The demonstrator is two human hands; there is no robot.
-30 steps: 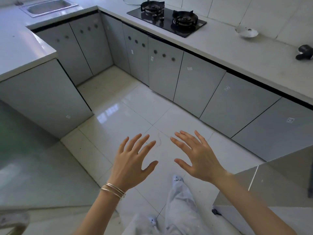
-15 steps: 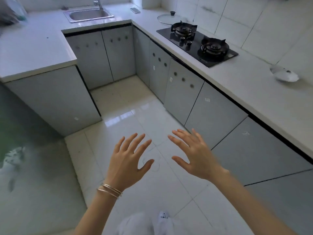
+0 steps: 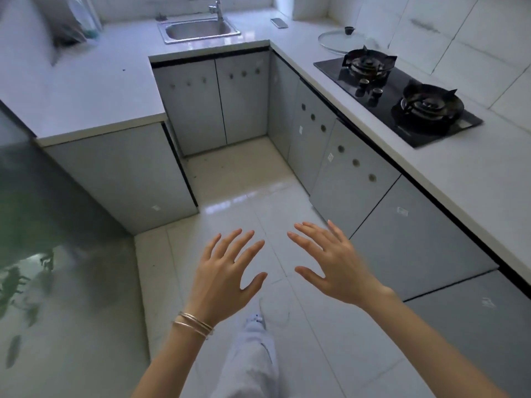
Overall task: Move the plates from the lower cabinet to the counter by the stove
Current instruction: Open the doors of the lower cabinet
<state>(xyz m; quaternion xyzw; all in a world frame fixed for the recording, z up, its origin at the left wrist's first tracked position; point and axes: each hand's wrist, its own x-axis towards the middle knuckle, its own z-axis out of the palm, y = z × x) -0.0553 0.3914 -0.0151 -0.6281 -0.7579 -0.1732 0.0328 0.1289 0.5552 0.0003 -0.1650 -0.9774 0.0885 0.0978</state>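
My left hand (image 3: 227, 271) and my right hand (image 3: 336, 265) hover side by side over the tiled floor, fingers spread, both holding nothing. Grey lower cabinet doors (image 3: 349, 168) run along the right under a white counter (image 3: 471, 179), all closed. A black two-burner stove (image 3: 402, 96) is set into that counter at the upper right. No plates are visible; whatever is inside the cabinets is hidden behind the doors.
A glass lid (image 3: 342, 40) lies on the counter beyond the stove. A steel sink (image 3: 198, 30) sits in the far corner, a phone (image 3: 279, 23) beside it. A second counter (image 3: 86, 90) juts out on the left. A frosted glass panel (image 3: 43, 254) stands at the near left.
The view has swung left and moved forward along the cabinets: the stove shifted right, the sink came into view, and the small bowl on the right counter left the frame. Both hands stayed spread.
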